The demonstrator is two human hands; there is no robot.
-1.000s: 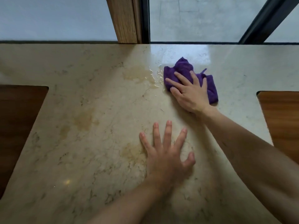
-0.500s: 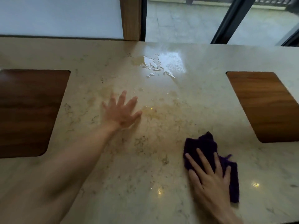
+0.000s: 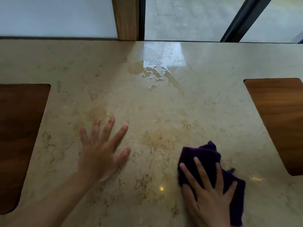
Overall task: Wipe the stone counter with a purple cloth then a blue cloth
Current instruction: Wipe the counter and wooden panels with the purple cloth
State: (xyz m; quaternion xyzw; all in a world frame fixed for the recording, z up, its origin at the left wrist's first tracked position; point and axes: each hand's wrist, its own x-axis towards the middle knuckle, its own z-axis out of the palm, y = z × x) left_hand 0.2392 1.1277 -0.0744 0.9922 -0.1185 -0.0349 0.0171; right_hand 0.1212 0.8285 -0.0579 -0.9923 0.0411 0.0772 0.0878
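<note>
The beige stone counter (image 3: 164, 112) fills the view. A crumpled purple cloth (image 3: 203, 156) lies on it at the near right, and my right hand (image 3: 208, 199) presses flat on top of it, fingers spread. My left hand (image 3: 100, 153) rests flat on the bare stone at the near left, fingers apart, holding nothing. A wet patch with water drops (image 3: 152, 72) glistens near the far edge in the middle. No blue cloth is in sight.
Two brown wooden surfaces show in the counter's cut-outs, one at the left (image 3: 19, 136) and one at the right (image 3: 282, 120). A wooden post (image 3: 126, 18) and a dark window frame (image 3: 237, 18) stand behind the far edge.
My right hand has dragged the purple cloth from the far wet patch back to the near right. My left hand has shifted to the left on the stone.
</note>
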